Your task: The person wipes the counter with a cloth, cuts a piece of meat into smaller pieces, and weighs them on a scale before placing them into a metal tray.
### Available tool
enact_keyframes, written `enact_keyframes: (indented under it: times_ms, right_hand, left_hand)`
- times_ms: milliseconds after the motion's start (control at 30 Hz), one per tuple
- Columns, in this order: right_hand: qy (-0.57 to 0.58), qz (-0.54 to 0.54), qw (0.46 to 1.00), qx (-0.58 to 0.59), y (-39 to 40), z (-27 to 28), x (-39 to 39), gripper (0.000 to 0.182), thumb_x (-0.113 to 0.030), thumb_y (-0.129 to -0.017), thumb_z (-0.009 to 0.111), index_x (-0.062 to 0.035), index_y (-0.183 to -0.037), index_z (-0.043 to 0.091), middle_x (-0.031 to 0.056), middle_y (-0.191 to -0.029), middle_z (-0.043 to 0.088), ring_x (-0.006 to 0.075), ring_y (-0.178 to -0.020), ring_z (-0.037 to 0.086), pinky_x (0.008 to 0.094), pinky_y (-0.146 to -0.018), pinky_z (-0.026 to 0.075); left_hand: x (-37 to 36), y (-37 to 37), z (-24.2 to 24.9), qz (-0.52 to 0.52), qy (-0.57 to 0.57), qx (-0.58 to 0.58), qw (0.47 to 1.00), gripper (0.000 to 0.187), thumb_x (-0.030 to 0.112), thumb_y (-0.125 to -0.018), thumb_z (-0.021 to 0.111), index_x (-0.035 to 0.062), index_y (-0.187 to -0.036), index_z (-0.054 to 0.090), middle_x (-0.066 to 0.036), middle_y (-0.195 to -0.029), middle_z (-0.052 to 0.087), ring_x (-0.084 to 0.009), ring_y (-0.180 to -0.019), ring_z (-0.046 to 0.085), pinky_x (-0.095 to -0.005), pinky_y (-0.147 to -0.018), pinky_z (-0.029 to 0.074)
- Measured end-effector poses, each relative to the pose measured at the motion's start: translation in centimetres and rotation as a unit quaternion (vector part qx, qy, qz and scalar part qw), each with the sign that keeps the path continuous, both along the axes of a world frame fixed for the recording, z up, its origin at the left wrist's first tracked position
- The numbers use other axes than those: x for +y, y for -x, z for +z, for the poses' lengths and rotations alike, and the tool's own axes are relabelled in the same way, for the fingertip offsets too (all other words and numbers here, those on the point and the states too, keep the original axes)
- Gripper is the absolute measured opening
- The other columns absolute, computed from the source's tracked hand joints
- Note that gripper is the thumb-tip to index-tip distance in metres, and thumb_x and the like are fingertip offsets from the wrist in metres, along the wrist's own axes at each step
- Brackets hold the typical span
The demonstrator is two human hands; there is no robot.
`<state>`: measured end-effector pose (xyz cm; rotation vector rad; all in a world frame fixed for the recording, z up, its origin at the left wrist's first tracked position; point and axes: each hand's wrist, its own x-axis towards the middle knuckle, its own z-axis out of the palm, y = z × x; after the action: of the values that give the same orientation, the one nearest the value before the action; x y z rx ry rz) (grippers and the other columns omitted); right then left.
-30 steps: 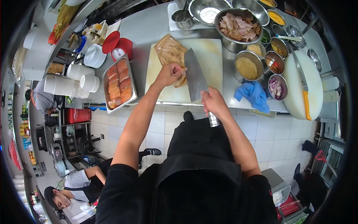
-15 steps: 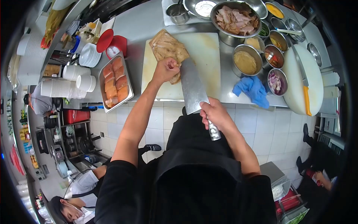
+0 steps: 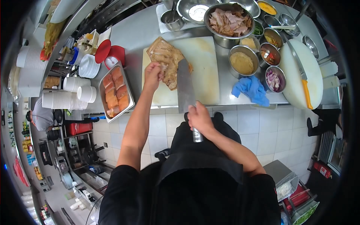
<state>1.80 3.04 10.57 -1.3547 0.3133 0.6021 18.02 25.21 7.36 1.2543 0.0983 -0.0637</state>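
A large browned slab of cooked meat [image 3: 165,54] lies on the white cutting board [image 3: 204,75]. My right hand [image 3: 200,118] is wrapped round the metal handle of a broad cleaver [image 3: 185,86]. The blade points away from me, its far end over the right edge of the meat. At the meat's left edge is my left hand [image 3: 152,75], its fingers pinched together. A pale scrap seems to show at the fingertips, but I cannot make out what it is.
Left of the board stands a metal tray of raw-looking meat blocks [image 3: 115,92]. On the right are a bowl of sliced meat [image 3: 229,24], several small ingredient bowls, a blue cloth [image 3: 250,90] and a yellow-handled knife [image 3: 306,92] on a round board. A person [image 3: 45,114] stands far left.
My left hand has moved left, from the meat's near end to its left edge. The cleaver has shifted left and turned more upright. A co-worker at lower left has gone from view.
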Motion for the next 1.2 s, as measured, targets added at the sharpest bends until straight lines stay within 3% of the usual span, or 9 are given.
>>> enact_keyframes:
  times_ms: [133,200,467,567,733,833,900,1033,1200]
  right_hand:
    - [0.136,-0.052,0.97,-0.197,1.7,-2.9,-5.0,0.012,-0.021,-0.1,0.045,-0.0093,-0.101,0.045,-0.0003,-0.06,0.044,0.0085,-0.043,0.045,0.0255,-0.037,0.04]
    - [0.108,-0.075,0.99,-0.056,1.1,0.8,-6.8,0.012,-0.02,-0.1,0.045,-0.0075,-0.099,0.045,0.0007,-0.06,0.045,0.0093,-0.041,0.045,0.0268,-0.035,0.04]
    - [0.091,-0.054,0.994,-0.041,1.7,-0.5,-8.1,0.013,-0.016,-0.098,0.044,-0.0038,-0.096,0.045,0.0032,-0.06,0.047,0.0111,-0.04,0.047,0.0283,-0.034,0.041]
    - [0.077,-0.052,0.995,-0.028,2.0,0.2,-8.1,0.013,-0.016,-0.099,0.044,-0.0032,-0.097,0.046,0.0038,-0.059,0.049,0.0113,-0.04,0.048,0.0281,-0.034,0.04]
    - [0.048,-0.021,0.999,0.008,2.2,-1.4,-9.7,0.015,-0.016,-0.098,0.045,-0.001,-0.098,0.048,0.0044,-0.058,0.05,0.0121,-0.04,0.049,0.029,-0.035,0.042]
    - [0.084,0.025,0.996,-0.007,1.4,-2.8,-10.5,0.014,-0.017,-0.098,0.046,-0.0039,-0.101,0.049,0.0039,-0.062,0.051,0.0115,-0.041,0.048,0.0284,-0.036,0.042]
    - [0.109,0.044,0.993,-0.005,1.0,-3.1,-10.7,0.013,-0.016,-0.097,0.045,-0.0039,-0.103,0.049,0.0048,-0.062,0.052,0.0117,-0.041,0.048,0.0286,-0.036,0.042]
    - [0.138,0.064,0.988,-0.008,0.6,-3.5,-10.9,0.014,-0.014,-0.097,0.045,-0.004,-0.106,0.048,0.0068,-0.061,0.054,0.0123,-0.039,0.048,0.0289,-0.035,0.041]
    - [0.099,0.018,0.994,0.033,0.2,-1.4,-9.4,0.016,-0.013,-0.096,0.047,-0.0015,-0.107,0.047,0.0064,-0.06,0.053,0.0127,-0.039,0.048,0.029,-0.035,0.042]
  left_hand:
    - [-1.4,0.0,5.6,0.002,-0.035,-0.016,0.999,0.008,0.005,-0.087,0.056,0.0072,-0.093,0.052,-0.002,-0.063,0.051,-0.0087,-0.046,0.043,-0.0232,-0.039,0.03]
    - [-6.0,-0.7,9.0,-0.019,-0.106,-0.023,0.994,0.012,0.01,-0.088,0.061,0.0077,-0.097,0.053,-0.003,-0.067,0.057,-0.0074,-0.048,0.045,-0.0227,-0.04,0.031]
    - [-20.6,-14.5,9.6,-0.152,-0.366,-0.111,0.911,0.024,0.014,-0.088,0.064,0.0058,-0.111,0.065,-0.007,-0.085,0.069,-0.0108,-0.064,0.06,-0.0267,-0.051,0.048]
    - [-22.5,-15.1,12.6,-0.21,-0.64,-0.18,0.716,0.031,0.019,-0.084,0.066,0.0057,-0.111,0.068,-0.008,-0.092,0.071,-0.0164,-0.079,0.066,-0.0299,-0.072,0.055]
    - [-12.2,-10.4,9.9,-0.027,-0.441,-0.129,0.888,0.035,0.027,-0.083,0.071,0.005,-0.111,0.068,-0.01,-0.101,0.071,-0.0164,-0.092,0.066,-0.0301,-0.08,0.052]
    - [-3.1,-4.9,3.6,0.162,-0.361,-0.006,0.918,0.045,0.021,-0.082,0.072,0.0,-0.12,0.06,-0.012,-0.104,0.066,-0.0185,-0.093,0.064,-0.0308,-0.081,0.052]
    - [0.7,-2.1,1.0,0.232,-0.436,0.123,0.861,0.053,0.026,-0.08,0.075,0.0022,-0.124,0.056,-0.009,-0.102,0.064,-0.0188,-0.09,0.062,-0.0318,-0.079,0.051]
    - [5.2,-3.0,-2.2,0.191,-0.169,0.262,0.931,0.062,0.037,-0.08,0.075,0.0084,-0.128,0.048,-0.01,-0.113,0.058,-0.0221,-0.098,0.059,-0.0368,-0.082,0.05]
    - [7.6,-12.2,-5.3,0.072,-0.02,0.158,0.985,0.074,0.037,-0.08,0.077,0.0042,-0.136,0.041,-0.011,-0.113,0.061,-0.022,-0.1,0.061,-0.0357,-0.08,0.052]
